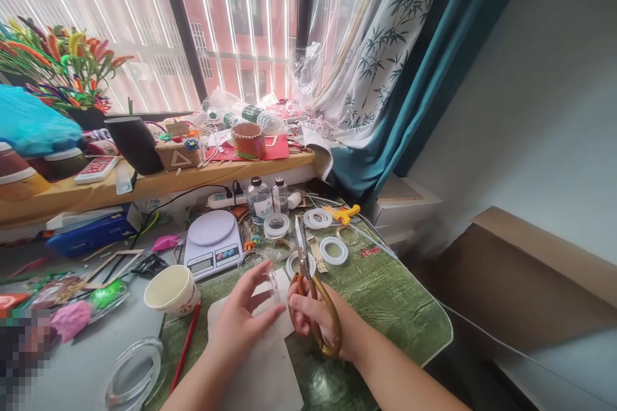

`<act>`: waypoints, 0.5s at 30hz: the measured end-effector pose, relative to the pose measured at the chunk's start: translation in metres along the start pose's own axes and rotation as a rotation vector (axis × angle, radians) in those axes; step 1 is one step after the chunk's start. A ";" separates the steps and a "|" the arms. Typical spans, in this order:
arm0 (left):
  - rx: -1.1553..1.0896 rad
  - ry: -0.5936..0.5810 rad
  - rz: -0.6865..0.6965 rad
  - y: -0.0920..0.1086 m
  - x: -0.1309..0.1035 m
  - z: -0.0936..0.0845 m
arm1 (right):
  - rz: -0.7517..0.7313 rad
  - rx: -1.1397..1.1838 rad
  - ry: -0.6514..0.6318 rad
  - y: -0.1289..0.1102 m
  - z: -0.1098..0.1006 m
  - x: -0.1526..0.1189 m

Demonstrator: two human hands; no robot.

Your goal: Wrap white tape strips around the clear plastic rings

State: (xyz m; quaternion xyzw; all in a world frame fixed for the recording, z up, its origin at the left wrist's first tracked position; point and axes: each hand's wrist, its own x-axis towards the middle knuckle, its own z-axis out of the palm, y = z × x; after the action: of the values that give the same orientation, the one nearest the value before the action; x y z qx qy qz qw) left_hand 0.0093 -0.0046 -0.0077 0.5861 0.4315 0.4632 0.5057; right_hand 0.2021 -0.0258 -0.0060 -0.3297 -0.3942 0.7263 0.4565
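Between the thumb and fingers of my left hand [243, 311] is a clear ring [274, 286], held edge-on above a white sheet [260, 372]. My right hand [313, 316] is closed around a pair of scissors [330, 314] with bronze-coloured handles. The scissors' metal blades point up and away from me and look nearly together. The two hands are close to each other, and the right fingertips come near the ring. Just beyond them lie white ring moulds [333, 250] on the green tabletop.
A purple-white kitchen scale [212, 241], a paper cup [172, 290] and a red stick [186, 347] stand or lie leftward. Larger clear rings [132, 372] are at front left. Behind are two bottles [260, 199] and a yellow glue gun [343, 214]. A cluttered windowsill [207, 173] runs across the back.
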 end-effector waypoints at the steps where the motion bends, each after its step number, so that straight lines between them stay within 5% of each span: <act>1: -0.071 0.054 -0.023 0.002 0.001 0.000 | 0.015 0.048 0.008 0.003 0.001 -0.004; 8: -0.310 0.201 0.010 0.009 -0.003 0.011 | 0.232 0.208 -0.128 0.045 0.001 -0.042; 11: -0.359 0.155 0.024 0.010 -0.005 0.011 | 0.198 -0.136 -0.168 0.026 0.005 -0.056; 15: -0.374 0.085 -0.007 0.012 -0.004 0.004 | 0.222 -0.301 -0.249 -0.016 0.012 -0.067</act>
State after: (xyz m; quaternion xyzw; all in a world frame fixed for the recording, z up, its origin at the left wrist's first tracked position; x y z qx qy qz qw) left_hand 0.0131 -0.0111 0.0037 0.4605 0.3607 0.5579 0.5887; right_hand 0.2231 -0.0861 0.0216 -0.3432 -0.5129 0.7400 0.2674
